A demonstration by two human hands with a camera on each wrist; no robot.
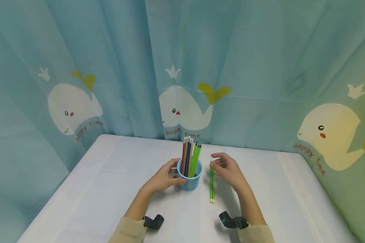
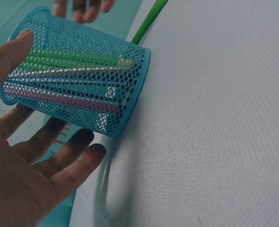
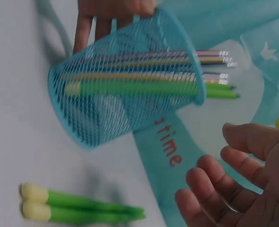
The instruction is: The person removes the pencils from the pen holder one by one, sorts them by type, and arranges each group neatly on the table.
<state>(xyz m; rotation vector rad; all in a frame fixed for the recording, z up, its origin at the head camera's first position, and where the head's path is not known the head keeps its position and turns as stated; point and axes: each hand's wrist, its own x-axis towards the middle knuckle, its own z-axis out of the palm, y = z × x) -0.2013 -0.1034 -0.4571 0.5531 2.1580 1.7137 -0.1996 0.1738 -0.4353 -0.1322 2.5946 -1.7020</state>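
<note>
My left hand (image 1: 162,178) holds a light blue mesh pencil cup (image 1: 192,184) from its left side, with the thumb (image 2: 17,53) at the near side and the fingers curving round the other. Upright in the cup stand several pencils: green ones (image 1: 196,157) with dark points up, beside red, tan and dark blue ones (image 1: 187,153) with white ends up. Two more green pencils (image 1: 212,190) lie side by side on the table, right of the cup, their pale ends toward me. My right hand (image 1: 229,170) hovers over their far tips, fingers loosely bent and nothing between them (image 3: 234,184).
A white cloth (image 1: 124,162) covers the table. Behind and along the sides hangs a blue-green curtain (image 1: 249,60) printed with white whales (image 1: 182,108). Each wrist wears a black camera mount (image 1: 153,222).
</note>
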